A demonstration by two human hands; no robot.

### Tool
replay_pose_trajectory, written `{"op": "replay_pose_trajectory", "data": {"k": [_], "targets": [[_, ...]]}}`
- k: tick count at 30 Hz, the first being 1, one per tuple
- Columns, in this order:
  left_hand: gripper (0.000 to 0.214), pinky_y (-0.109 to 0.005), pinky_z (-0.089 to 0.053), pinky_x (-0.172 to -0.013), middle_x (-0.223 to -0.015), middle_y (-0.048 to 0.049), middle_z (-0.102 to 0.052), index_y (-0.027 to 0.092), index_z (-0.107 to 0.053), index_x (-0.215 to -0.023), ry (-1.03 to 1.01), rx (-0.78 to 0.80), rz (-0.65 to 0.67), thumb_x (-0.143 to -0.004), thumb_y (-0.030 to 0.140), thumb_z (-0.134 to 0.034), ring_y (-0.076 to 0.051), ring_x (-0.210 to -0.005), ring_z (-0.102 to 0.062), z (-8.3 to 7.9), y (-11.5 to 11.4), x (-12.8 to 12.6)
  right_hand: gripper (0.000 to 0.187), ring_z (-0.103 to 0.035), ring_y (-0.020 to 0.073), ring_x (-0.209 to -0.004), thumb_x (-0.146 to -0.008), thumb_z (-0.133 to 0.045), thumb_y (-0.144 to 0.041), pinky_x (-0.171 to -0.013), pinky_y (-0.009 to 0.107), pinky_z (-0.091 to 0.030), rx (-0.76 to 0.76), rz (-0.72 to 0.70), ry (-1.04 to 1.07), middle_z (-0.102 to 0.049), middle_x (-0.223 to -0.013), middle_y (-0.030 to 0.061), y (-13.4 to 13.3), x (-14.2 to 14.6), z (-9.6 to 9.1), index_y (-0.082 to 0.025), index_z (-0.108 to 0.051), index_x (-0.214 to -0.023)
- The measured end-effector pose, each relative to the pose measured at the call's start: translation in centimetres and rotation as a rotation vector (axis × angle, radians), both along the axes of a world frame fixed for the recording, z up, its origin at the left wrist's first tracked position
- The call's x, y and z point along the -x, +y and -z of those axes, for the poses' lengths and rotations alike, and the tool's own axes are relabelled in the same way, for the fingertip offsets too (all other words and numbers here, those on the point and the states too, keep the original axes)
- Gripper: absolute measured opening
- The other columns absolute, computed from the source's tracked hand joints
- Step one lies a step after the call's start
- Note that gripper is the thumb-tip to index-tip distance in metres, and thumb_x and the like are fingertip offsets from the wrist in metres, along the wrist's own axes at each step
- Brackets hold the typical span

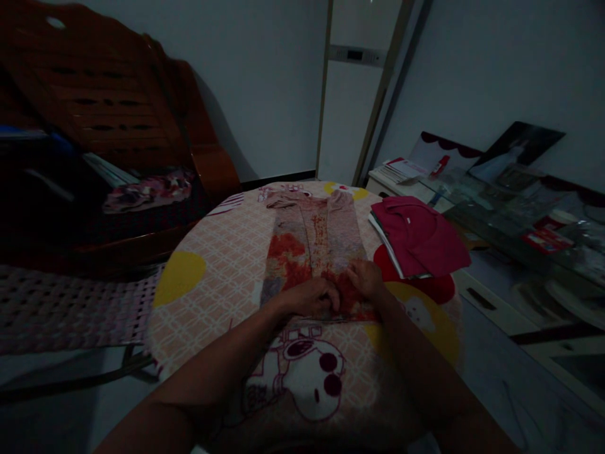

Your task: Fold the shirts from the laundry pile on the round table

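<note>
A patterned garment [309,239] in red, grey and pink lies folded lengthwise on a round table covered with a pink checked cartoon cloth [212,271]. My left hand [309,297] rests on the garment's near end with its fingers curled and pressed onto the fabric. My right hand [365,277] sits just beside it on the same near edge, fingers bent down on the cloth. Whether either hand pinches the fabric or only presses it is hard to tell in the dim light.
A folded magenta garment [418,234] lies on a small stack at the table's right. A dark wooden bench [118,126] with clothes on it stands at the left. A low glass-topped cabinet [520,221] with papers runs along the right wall.
</note>
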State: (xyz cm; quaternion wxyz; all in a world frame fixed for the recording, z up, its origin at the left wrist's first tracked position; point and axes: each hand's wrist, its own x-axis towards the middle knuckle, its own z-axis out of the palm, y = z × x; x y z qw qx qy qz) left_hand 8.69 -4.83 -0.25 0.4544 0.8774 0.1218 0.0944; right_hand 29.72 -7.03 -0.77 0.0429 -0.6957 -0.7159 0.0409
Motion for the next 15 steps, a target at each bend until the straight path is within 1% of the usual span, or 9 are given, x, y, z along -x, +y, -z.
{"op": "replay_pose_trajectory", "data": {"k": [2,5,7,9,11,12,15], "targets": [[0.028,-0.021,-0.047,-0.079,-0.089,-0.0019,-0.074,0.016,-0.075,-0.091,-0.019,0.023,-0.112,-0.08,0.006,-0.052,-0.013,-0.081,-0.066,-0.4,0.4,0.5,0.029,-0.067,0.0182,-0.083,-0.101,-0.049,-0.036,-0.068,0.026,-0.037,0.002,0.011,0.025,-0.074,-0.091,0.0078,0.1,-0.1,0.0,-0.018,-0.069,-0.093],[0.019,-0.023,-0.046,-0.074,-0.088,-0.0026,-0.074,0.015,-0.074,-0.09,-0.016,-0.018,-0.391,-0.084,0.015,-0.056,-0.015,-0.08,-0.065,-1.3,1.5,1.7,0.028,-0.067,0.0187,-0.083,-0.1,-0.05,-0.035,-0.068,0.026,-0.037,-0.005,0.024,0.047,-0.074,-0.089,0.0078,0.2,-0.3,0.0,-0.019,-0.07,-0.09],[0.016,-0.024,-0.044,-0.07,-0.081,-0.0028,-0.072,0.015,-0.073,-0.084,0.067,-0.089,-0.568,-0.083,0.018,-0.058,-0.016,-0.076,-0.064,-1.9,2.2,2.5,0.028,-0.067,0.0189,-0.082,-0.1,-0.05,-0.035,-0.067,0.026,-0.036,-0.012,0.037,0.054,-0.074,-0.088,0.0077,0.3,-0.3,0.1,-0.019,-0.07,-0.089],[0.014,-0.024,-0.042,-0.067,-0.077,-0.0031,-0.071,0.015,-0.073,-0.081,0.195,-0.168,-0.676,-0.082,0.019,-0.06,-0.017,-0.073,-0.063,-2.3,2.7,3.0,0.027,-0.067,0.0188,-0.082,-0.099,-0.051,-0.036,-0.066,0.026,-0.036,-0.025,0.044,0.055,-0.074,-0.089,0.0077,0.3,-0.3,0.3,-0.018,-0.07,-0.089],[0.014,-0.025,-0.04,-0.065,-0.075,-0.0039,-0.07,0.016,-0.073,-0.079,0.317,-0.236,-0.702,-0.083,0.024,-0.063,-0.018,-0.071,-0.063,-2.5,2.8,3.2,0.027,-0.067,0.0186,-0.083,-0.099,-0.052,-0.037,-0.066,0.026,-0.036,-0.033,0.044,0.058,-0.074,-0.09,0.0075,0.3,-0.4,0.4,-0.019,-0.069,-0.089],[0.017,-0.026,-0.04,-0.064,-0.074,-0.0045,-0.07,0.016,-0.073,-0.078,0.366,-0.268,-0.687,-0.084,0.029,-0.063,-0.018,-0.07,-0.063,-2.5,2.7,3.1,0.027,-0.067,0.0184,-0.083,-0.099,-0.052,-0.037,-0.066,0.026,-0.036,-0.034,0.045,0.063,-0.074,-0.089,0.0073,0.3,-0.4,0.5,-0.019,-0.069,-0.088],[0.028,-0.028,-0.041,-0.064,-0.076,-0.0076,-0.071,0.016,-0.073,-0.077,0.485,-0.383,-0.584,-0.088,0.04,-0.061,-0.021,-0.072,-0.065,-2.3,2.0,2.7,0.027,-0.067,0.018,-0.082,-0.099,-0.052,-0.037,-0.066,0.025,-0.036,-0.029,0.06,0.083,-0.074,-0.088,0.0066,0.3,-0.4,0.5,-0.019,-0.069,-0.087]]}}
